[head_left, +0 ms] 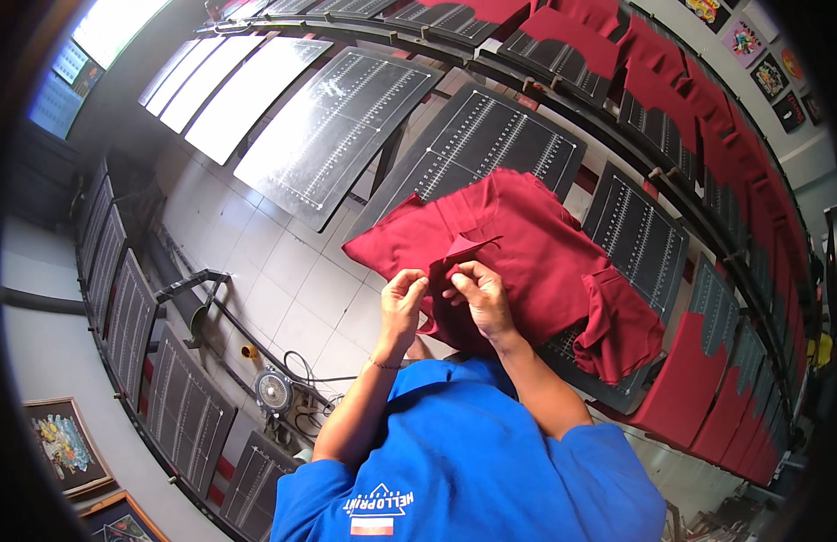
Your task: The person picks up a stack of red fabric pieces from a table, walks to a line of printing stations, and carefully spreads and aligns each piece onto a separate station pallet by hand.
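Maroon cloth (527, 235) lies loosely folded in front of me, draped over a dark printing board with white ruler marks (477, 126). One bunched part of it (617, 330) hangs over the board to the right. My left hand (403, 303) pinches thumb and fingers together at the cloth's near edge. Close beside it, my right hand (481, 303) grips a fold of the same cloth between thumb and forefinger. A small pointed flap (468, 244) stands up just beyond the two hands. Shadow hides the exact edges between my fingertips.
More marked boards (341, 135) run along a curved rail (490, 68), some shining with glare. Maroon cut panels (680, 379) cover boards at the right and far right. On the left stand further boards (188, 388). A round fan-like device (274, 390) with cables sits on the tiled floor (292, 271).
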### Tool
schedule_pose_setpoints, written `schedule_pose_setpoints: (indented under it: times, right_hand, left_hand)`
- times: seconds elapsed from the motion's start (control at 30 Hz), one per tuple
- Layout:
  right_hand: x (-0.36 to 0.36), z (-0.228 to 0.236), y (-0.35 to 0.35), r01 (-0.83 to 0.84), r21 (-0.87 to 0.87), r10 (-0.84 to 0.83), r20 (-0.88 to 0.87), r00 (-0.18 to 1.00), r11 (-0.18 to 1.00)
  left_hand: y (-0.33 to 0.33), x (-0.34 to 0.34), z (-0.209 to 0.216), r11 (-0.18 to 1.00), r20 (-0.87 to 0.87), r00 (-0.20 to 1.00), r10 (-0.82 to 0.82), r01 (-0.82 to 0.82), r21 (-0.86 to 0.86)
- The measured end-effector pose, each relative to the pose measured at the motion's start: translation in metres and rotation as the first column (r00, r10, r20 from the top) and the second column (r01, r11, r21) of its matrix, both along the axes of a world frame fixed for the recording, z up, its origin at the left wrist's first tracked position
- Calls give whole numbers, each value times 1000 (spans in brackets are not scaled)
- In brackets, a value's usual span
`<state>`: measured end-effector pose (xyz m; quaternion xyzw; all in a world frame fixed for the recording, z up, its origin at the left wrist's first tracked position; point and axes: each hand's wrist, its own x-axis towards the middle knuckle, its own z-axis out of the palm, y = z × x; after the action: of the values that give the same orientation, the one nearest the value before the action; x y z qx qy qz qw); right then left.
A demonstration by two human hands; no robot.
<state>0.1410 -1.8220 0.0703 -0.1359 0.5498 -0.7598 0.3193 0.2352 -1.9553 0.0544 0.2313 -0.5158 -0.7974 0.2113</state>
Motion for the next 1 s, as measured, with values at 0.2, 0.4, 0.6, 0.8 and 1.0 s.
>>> schedule_pose_setpoints:
  times: [0.2, 0.4, 0.6, 0.8, 1.0]
  right_hand:
    - [-58, 50, 87, 112, -291, -45, 227, 973, 950]
    - [-168, 119, 246, 319, 724, 435, -645, 629, 612]
    - [-263, 239, 230, 535, -90, -528, -367, 766, 840]
    - [-272, 399, 49, 231, -210, -312, -655, 688, 950]
    - [-307, 481, -18, 39, -344, -337, -881, 333, 938]
  left_hand:
    - [-120, 39, 3, 971, -402, 901, 165, -76, 229]
    - [-414, 151, 117, 640, -314, 937, 152, -335, -691]
    - [-502, 127, 283, -87, -78, 642, 763, -18, -996]
    - [-449, 22, 400, -216, -253, 752, 609, -149, -965]
    - [-400, -42, 465, -303, -366, 796, 482, -241, -922]
